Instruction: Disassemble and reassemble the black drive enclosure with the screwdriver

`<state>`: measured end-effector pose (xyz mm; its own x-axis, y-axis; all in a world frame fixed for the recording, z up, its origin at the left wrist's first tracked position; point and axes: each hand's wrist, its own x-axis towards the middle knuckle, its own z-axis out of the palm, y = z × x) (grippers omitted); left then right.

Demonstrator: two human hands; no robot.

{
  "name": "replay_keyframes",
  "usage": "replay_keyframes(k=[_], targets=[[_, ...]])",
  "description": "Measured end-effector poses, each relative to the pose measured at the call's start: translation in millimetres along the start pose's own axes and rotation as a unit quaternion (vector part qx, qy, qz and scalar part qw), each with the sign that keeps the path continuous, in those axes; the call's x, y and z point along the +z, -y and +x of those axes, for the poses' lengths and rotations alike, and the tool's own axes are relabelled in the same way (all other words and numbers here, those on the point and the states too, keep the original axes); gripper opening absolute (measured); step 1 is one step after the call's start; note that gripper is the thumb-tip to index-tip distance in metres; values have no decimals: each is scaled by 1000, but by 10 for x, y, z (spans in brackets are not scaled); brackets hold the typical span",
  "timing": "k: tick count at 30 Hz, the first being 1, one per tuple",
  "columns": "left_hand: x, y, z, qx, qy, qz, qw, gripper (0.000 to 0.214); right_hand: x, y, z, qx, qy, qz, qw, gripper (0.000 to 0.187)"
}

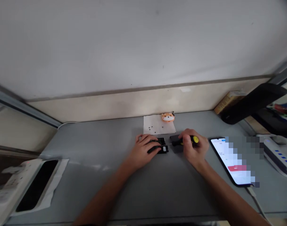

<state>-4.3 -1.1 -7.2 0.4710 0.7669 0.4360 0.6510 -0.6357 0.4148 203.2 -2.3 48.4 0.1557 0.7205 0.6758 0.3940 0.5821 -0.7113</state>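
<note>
My left hand (144, 147) is closed over a small black device (163, 149) lying flat on the grey table, and its fingers cover much of it. The kind of device cannot be made out; a small white label shows on it. My right hand (195, 149) grips a screwdriver (181, 142) with a black and yellow handle. Its thin shaft points left, nearly level, with the tip at the device near my left fingertips. Whether the tip sits in a screw is too small to tell. A dark flat piece (174, 138) lies partly beneath my right hand.
Behind my hands, white paper (155, 121) bears several tiny dark screws and an orange animal-faced case (168, 117). To the right lie a lit phone (230, 163) with a cable and a power strip (278, 157). Another dark-screened phone (37, 186) lies left.
</note>
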Motion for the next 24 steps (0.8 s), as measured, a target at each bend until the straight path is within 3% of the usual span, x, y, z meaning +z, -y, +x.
replay_keyframes(k=[9, 13, 18, 24], targets=[[-20, 4, -9, 14, -16, 2, 1000, 15, 14, 12, -14, -6, -1, 8, 1000, 33], [-48, -13, -1, -8, 14, 20, 1000, 16, 9, 12, 3, 11, 3, -12, 1000, 34], [-54, -1, 15, -32, 80, 16, 996, 54, 16, -22, 10, 46, 22, -49, 998, 33], [-11, 23, 7, -37, 97, 19, 994, 51, 22, -59, -2, 38, 44, -53, 997, 29]])
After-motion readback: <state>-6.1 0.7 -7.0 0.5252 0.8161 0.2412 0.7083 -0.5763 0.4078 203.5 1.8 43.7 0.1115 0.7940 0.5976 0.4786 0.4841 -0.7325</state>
